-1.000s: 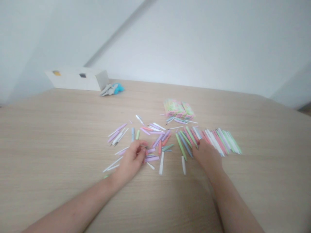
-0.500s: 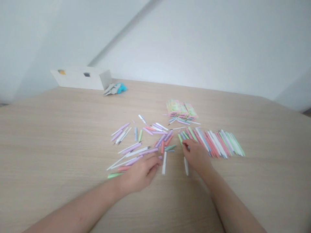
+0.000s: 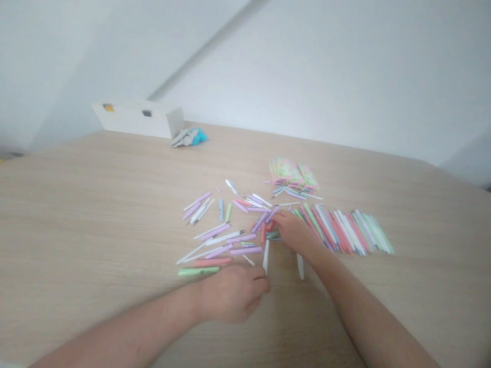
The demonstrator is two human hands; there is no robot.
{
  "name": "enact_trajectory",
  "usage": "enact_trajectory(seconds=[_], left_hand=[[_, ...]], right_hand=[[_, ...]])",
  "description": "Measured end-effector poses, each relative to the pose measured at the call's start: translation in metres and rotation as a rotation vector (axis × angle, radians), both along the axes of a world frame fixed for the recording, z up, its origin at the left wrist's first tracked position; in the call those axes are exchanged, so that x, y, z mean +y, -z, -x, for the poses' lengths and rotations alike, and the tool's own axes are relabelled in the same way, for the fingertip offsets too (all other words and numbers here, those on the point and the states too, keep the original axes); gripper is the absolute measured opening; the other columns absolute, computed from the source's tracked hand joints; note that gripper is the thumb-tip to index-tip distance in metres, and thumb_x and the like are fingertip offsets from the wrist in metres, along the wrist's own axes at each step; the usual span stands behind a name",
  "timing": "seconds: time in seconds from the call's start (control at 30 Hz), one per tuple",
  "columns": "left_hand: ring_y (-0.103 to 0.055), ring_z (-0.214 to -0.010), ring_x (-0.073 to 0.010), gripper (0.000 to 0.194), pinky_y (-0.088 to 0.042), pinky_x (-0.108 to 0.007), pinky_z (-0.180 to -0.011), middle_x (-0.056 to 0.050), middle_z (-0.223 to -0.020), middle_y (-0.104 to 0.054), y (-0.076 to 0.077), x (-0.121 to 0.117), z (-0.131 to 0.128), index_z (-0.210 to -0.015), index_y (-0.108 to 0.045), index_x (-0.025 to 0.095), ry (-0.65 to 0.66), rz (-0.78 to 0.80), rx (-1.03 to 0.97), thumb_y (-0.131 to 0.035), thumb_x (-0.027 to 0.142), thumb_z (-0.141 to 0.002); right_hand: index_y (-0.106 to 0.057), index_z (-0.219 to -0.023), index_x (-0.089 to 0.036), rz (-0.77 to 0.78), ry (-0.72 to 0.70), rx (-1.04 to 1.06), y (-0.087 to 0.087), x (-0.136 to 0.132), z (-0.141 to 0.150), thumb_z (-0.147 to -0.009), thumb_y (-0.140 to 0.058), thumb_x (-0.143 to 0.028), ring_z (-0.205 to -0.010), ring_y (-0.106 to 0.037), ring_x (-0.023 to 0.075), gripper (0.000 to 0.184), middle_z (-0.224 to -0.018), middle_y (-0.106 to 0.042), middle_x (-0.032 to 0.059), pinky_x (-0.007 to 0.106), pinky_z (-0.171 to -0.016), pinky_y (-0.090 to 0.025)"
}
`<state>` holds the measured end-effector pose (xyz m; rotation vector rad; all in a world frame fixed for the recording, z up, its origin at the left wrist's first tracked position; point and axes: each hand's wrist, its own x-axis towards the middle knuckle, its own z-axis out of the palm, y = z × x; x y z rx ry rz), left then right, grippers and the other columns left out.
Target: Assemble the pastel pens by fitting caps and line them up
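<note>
Left hand: curled, hold hidden.
Right hand: half-curled, can't tell its hold.
Purple sticks: best pinched one by one.

Bare tabletop lies to the right of the left hand and nearer the person than the right hand; low passage is available there. Between the two hands, a white pen piece narrows the gap. Scattered pen parts obstruct low travel directly beyond the left hand; a green barrel borders it at the far left. Right of the right hand, a row of pens blocks table-level sideways travel. Beyond the right hand, stacked packs obstruct forward travel.
</note>
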<state>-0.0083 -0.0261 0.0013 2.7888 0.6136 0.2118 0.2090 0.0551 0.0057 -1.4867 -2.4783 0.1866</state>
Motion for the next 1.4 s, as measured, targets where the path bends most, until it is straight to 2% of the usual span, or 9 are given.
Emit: enact_trajectory(seconds=[0.23,0.53,0.7,0.83,0.93,1.03,1.2,1.3,1.4], left_hand=[[-0.058,-0.067,-0.0152,0.007,-0.04,-0.028,-0.055,0.0,-0.085,-0.06,0.003,-0.001,-0.001,-0.086,-0.054,0.02,0.04,-0.036,0.031,-0.052,0.02,-0.079],[-0.056,-0.064,-0.0149,0.005,-0.038,-0.029,-0.052,0.0,-0.084,-0.06,0.003,-0.003,0.0,-0.084,-0.054,0.02,0.048,-0.049,0.041,-0.051,0.021,-0.08],[-0.056,-0.065,-0.0151,0.006,-0.039,-0.028,-0.054,0.0,-0.084,-0.06,0.002,-0.002,0.0,-0.084,-0.054,0.02,0.044,-0.045,0.027,-0.052,0.02,-0.079],[-0.058,-0.067,-0.0153,0.008,-0.041,-0.027,-0.056,-0.001,-0.085,-0.06,-0.001,-0.001,0.001,-0.086,-0.055,0.019,0.021,-0.002,0.007,-0.05,0.017,-0.079],[-0.059,-0.071,-0.0156,0.013,-0.042,-0.026,-0.058,-0.002,-0.09,-0.061,-0.002,0.0,0.002,-0.09,-0.055,0.02,-0.037,0.047,-0.025,-0.047,0.015,-0.081],[-0.06,-0.08,-0.017,0.019,-0.045,-0.026,-0.066,-0.004,-0.095,-0.061,-0.001,0.002,0.0,-0.097,-0.055,0.019,-0.125,0.123,-0.128,-0.043,0.013,-0.084],[-0.06,-0.077,-0.016,0.03,-0.045,-0.027,-0.068,-0.004,-0.089,-0.06,0.004,0.007,-0.004,-0.12,-0.041,0.019,-0.433,0.303,-0.449,-0.039,0.017,-0.09],[-0.059,-0.07,-0.0131,0.041,-0.045,-0.026,-0.064,-0.003,-0.091,-0.059,0.005,0.01,-0.005,-0.129,-0.029,0.02,-0.576,0.44,-0.641,-0.043,0.024,-0.091],[-0.06,-0.073,-0.0128,0.038,-0.046,-0.025,-0.066,-0.004,-0.098,-0.062,0.002,0.013,-0.004,-0.128,-0.033,0.021,-0.59,0.499,-0.748,-0.044,0.026,-0.092]], right_hand=[[-0.065,-0.096,-0.017,-0.019,-0.055,-0.057,0.003,0.012,-0.003,-0.086,-0.045,-0.007,-0.1,-0.055,0.0186,0.025,-0.1,-0.064,0.0081,0.031,-0.09,-0.038],[-0.066,-0.092,-0.017,-0.052,-0.151,-0.102,0.002,0.023,-0.009,-0.089,-0.05,-0.02,-0.096,-0.055,0.0208,0.017,-0.093,-0.066,0.0085,0.035,-0.089,-0.039],[-0.065,-0.093,-0.017,-0.039,-0.118,-0.005,0.006,0.02,-0.011,-0.091,-0.047,-0.021,-0.096,-0.056,0.0209,0.019,-0.095,-0.066,0.0093,0.034,-0.087,-0.04],[-0.062,-0.099,-0.018,0.023,-0.027,0.194,0.002,0.01,-0.011,-0.092,-0.043,-0.024,-0.088,-0.058,0.0192,0.021,-0.093,-0.066,0.007,0.032,-0.079,-0.042],[-0.059,-0.098,-0.018,0.13,0.051,0.439,-0.006,-0.003,-0.006,-0.092,-0.044,-0.029,-0.071,-0.059,0.0152,0.02,-0.081,-0.065,0.0028,0.028,-0.068,-0.044],[-0.058,-0.089,-0.017,0.34,0.071,0.686,-0.011,-0.018,0.004,-0.092,-0.043,-0.037,-0.053,-0.05,0.0097,0.025,-0.069,-0.058,-0.0015,0.023,-0.053,-0.041],[-0.061,-0.086,-0.017,0.641,0.041,1.022,-0.012,-0.037,0.015,-0.086,-0.053,-0.042,-0.045,-0.039,0.0049,0.026,-0.07,-0.056,-0.0021,0.019,-0.042,-0.031],[-0.065,-0.092,-0.017,0.683,0.018,1.097,-0.013,-0.043,0.018,-0.081,-0.06,-0.039,-0.046,-0.04,0.0047,0.024,-0.073,-0.06,-0.0006,0.019,-0.042,-0.03],[-0.067,-0.092,-0.017,0.634,0.018,1.06,-0.017,-0.048,0.02,-0.078,-0.065,-0.035,-0.046,-0.04,0.0051,0.023,-0.063,-0.057,-0.0024,0.019,-0.042,-0.03]])
